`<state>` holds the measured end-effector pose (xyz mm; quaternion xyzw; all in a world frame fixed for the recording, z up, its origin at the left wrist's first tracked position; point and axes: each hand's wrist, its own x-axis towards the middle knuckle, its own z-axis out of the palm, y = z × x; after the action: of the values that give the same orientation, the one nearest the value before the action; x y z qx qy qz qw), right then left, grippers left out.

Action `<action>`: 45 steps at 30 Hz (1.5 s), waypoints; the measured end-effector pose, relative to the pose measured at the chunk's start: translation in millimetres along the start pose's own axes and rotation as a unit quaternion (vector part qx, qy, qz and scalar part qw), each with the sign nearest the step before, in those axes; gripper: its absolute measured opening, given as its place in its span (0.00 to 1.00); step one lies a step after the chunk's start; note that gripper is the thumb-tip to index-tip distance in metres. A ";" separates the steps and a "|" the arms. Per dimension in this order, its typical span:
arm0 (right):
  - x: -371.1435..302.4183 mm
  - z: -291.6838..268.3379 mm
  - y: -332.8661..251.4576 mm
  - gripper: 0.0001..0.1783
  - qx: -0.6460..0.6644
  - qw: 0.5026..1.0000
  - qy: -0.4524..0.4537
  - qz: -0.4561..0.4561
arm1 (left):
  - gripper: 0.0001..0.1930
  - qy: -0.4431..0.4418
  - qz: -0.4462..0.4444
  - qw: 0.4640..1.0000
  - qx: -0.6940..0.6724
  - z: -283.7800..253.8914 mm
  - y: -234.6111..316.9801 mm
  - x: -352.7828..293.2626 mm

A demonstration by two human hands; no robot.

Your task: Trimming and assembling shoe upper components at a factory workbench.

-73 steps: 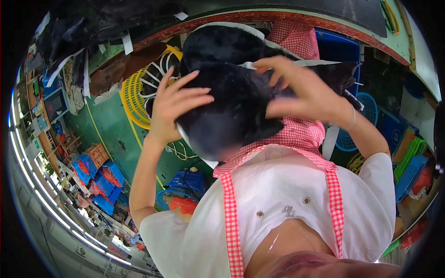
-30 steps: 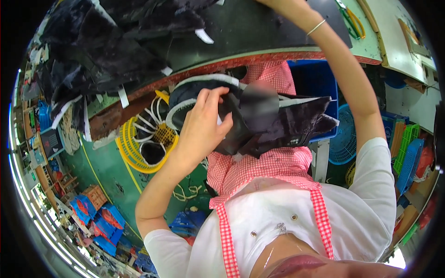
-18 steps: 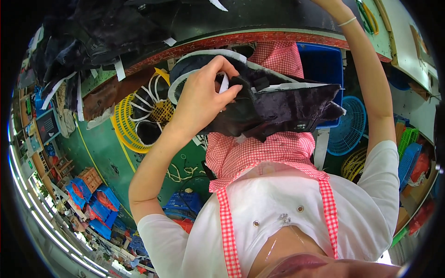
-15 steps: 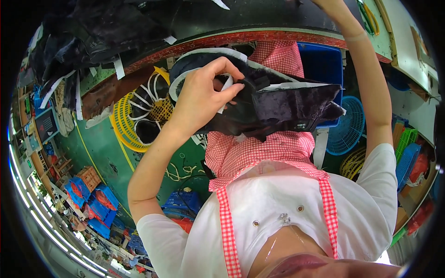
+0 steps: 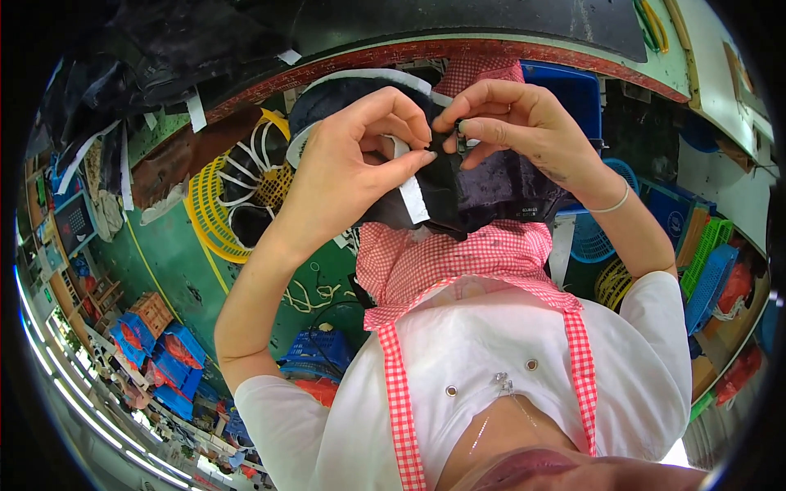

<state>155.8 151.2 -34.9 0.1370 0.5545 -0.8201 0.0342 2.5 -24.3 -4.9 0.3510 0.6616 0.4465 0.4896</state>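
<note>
– Green floor (image 5: pixel 155 254) down on the left, dark worktop (image 5: pixel 491 24) along the far side; and on the lap, over the checked apron (image 5: pixel 458 262), lies the black cloth (image 5: pixel 508 184)!

– Which way does it run?

– Long side across the lap, left to right; both hands are over it, fingertips just apart, neither clearly nearer; left hand (image 5: pixel 352 155) has thumb and forefinger pinching the cloth's edge, with a white strip (image 5: pixel 413 200) hanging beneath them, its length pointing back towards the body.

– And the right hand (image 5: pixel 532 135)?

– Thumb and forefinger pressed on a small dark piece (image 5: pixel 461 141); too small to tell what it is!

– Containers?

– Yellow basket (image 5: pixel 201 209) on the left, dark pieces edged in white inside; blue bin (image 5: pixel 583 90) beyond the right hand, contents hard to tell; blue crates (image 5: pixel 182 370) far left, red bags in them.
</note>
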 end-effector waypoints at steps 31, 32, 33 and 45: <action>-36.7 15.6 1.9 0.08 -0.141 0.988 0.067 0.022 | 0.06 -0.044 -0.034 0.996 0.076 -1.3 14.1 -1.3; -48.5 2.8 -0.6 0.10 -0.176 0.980 0.078 0.045 | 0.06 -0.026 -0.061 0.996 0.054 -0.8 13.1 -9.5; -63.8 -14.7 -2.7 0.16 -0.192 0.961 0.145 0.133 | 0.05 -0.016 -0.058 0.997 0.048 0.2 12.0 -11.6; -72.8 -48.5 47.9 0.13 -0.307 0.878 0.327 -0.168 | 0.04 0.034 -0.028 0.999 -0.018 6.3 -7.8 -13.6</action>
<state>244.7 170.4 -75.8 0.2847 0.7728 -0.5104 -0.2475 12.0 -37.7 -8.4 0.3079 0.6796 0.4560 0.4851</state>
